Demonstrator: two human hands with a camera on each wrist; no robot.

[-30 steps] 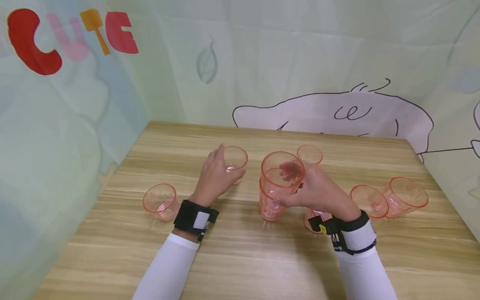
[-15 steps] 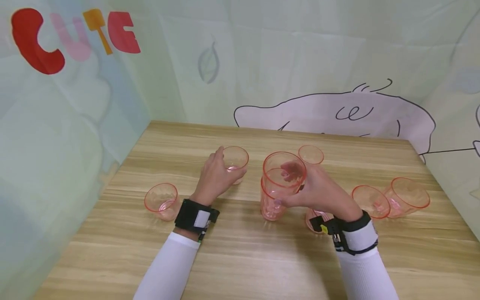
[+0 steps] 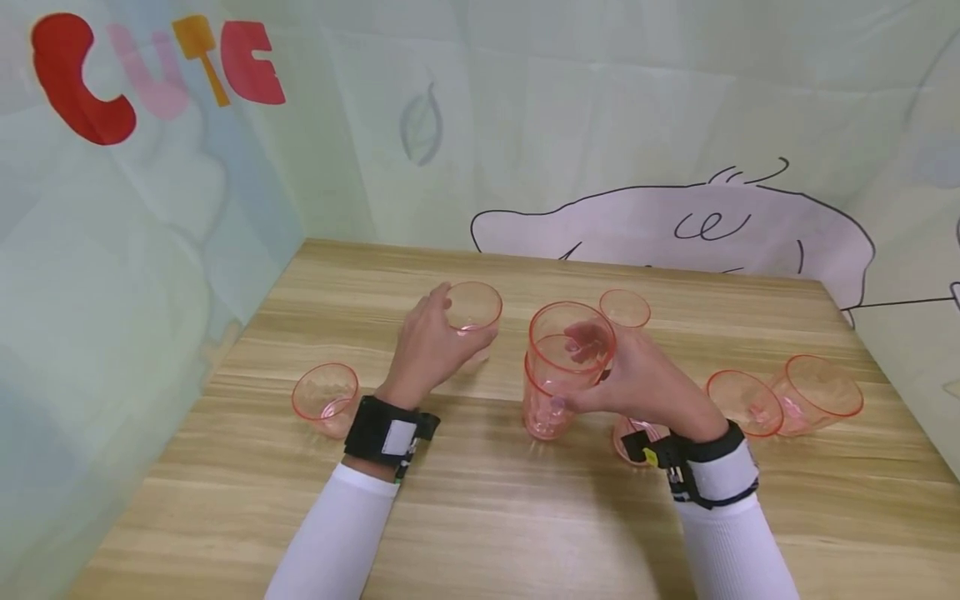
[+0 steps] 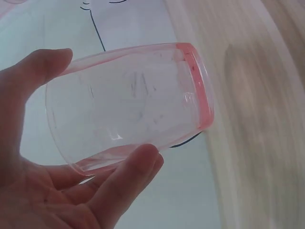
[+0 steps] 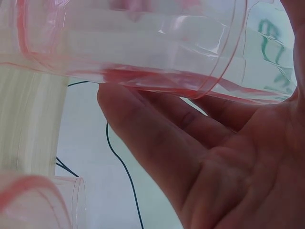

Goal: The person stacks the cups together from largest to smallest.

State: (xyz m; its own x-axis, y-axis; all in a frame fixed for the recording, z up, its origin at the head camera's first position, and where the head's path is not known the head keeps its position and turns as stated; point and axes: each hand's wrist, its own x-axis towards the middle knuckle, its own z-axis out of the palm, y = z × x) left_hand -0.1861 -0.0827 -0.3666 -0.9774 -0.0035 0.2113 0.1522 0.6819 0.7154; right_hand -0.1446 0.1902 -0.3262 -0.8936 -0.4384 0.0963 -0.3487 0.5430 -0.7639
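Observation:
My left hand (image 3: 431,346) holds a clear pink-rimmed plastic cup (image 3: 480,307) between thumb and fingers. In the left wrist view this cup (image 4: 128,105) appears raised off the table, its pink base to the right. Right of it, my right hand (image 3: 647,377) grips the upper cup (image 3: 558,333) of a stack by its side, thumb in front and fingers behind. That cup sits inside a lower cup (image 3: 546,421), which stands on the table. In the right wrist view, fingers (image 5: 143,124) press against the wall of the stacked cup (image 5: 143,43).
A matching cup (image 3: 324,400) stands at the left. Behind the right hand is another cup (image 3: 625,308), and one more cup (image 3: 628,442) is partly hidden by the right wrist. At the right, a cup (image 3: 742,404) stands next to a tilted-looking cup (image 3: 821,396). Printed cloth (image 3: 600,108) walls the table (image 3: 480,517).
My left hand and its cup have risen slightly off the table. The right hand and the stack keep their place; the whole head view has shifted a little.

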